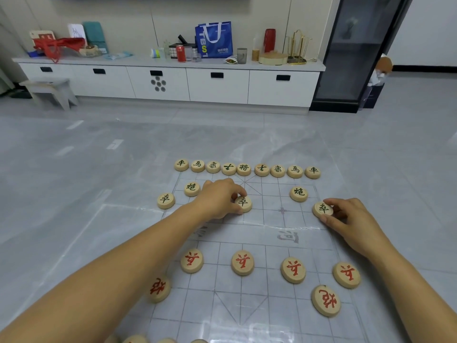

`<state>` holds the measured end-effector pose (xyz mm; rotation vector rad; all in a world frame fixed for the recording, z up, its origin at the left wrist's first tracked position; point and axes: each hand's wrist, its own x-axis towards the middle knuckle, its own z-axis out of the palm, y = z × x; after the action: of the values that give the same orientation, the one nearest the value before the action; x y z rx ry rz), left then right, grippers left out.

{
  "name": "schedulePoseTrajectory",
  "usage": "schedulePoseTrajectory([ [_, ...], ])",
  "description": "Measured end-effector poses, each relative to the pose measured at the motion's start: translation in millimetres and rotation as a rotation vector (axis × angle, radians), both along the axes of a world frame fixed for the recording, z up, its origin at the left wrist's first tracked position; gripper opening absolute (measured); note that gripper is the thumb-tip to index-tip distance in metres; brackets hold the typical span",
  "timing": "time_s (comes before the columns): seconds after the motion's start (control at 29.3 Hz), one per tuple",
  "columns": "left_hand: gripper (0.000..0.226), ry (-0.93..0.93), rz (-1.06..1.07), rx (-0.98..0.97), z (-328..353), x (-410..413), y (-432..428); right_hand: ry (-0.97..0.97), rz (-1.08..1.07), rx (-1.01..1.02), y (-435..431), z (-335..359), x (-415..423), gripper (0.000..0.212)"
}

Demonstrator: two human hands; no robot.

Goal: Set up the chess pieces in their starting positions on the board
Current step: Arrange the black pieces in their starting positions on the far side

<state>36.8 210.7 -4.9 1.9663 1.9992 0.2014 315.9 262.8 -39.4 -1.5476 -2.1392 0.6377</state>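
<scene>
Chinese chess set-up, far side: a black soldier [243, 203], marked 卒, is pinched between thumb and fingertips of the left hand [220, 199] at the centre of the frame. It sits on the far half of the clear plastic board [247, 305], which is spread on the grey floor [74, 157]. A second black soldier [322, 209] is held the same way by the right hand [351, 219] at the board's right edge. Both grips are clamped on their discs, which appear to be seated on line crossings.

A third soldier [165, 200] is seen at the left edge, with two black cannons [191, 188] behind. Above them the black back row [243, 169] is lined up, read as 車 馬 象 士 將 士 象 馬 車. Lower in the frame, four red soldiers [242, 262] and two red cannons [326, 300] are placed.

The black soldier rank is judged to be the step in hand. The cross mark [282, 210] between the hands is unfilled, so a soldier is called for there. The red back row is not yet laid; loose pieces [136, 339] are glimpsed at the bottom edge.

The character 河 [288, 236] is printed on the board's middle band, and "TBS" is read on a blue bag [214, 39] on the low cabinet [217, 86] at upper centre.
</scene>
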Motion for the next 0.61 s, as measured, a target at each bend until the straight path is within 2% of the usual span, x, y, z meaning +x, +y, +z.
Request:
schedulePoseTrajectory([
  [0.2,0.048,0.010,-0.005,-0.001,0,1,1,0.012,0.008,0.003,1,-1,1,0.043],
  [0.31,0.053,-0.126,0.060,0.042,13,-14,-1,0.007,0.008,0.009,0,0,1,0.043],
  [0.38,0.044,-0.233,0.123,0.118,27,-38,-4,0.006,0.008,0.015,0,0,2,0.043],
  [0.44,0.031,-0.235,0.207,0.160,42,-69,-13,0.002,0.009,0.013,1,0,1,0.043],
  [0.51,0.021,-0.188,0.271,0.128,51,-95,-29,-0.006,0.007,0.009,0,1,0,0.043],
  [0.61,0.019,-0.115,0.266,-0.065,46,-114,-56,-0.029,0.003,0.003,0,1,0,0.044],
])
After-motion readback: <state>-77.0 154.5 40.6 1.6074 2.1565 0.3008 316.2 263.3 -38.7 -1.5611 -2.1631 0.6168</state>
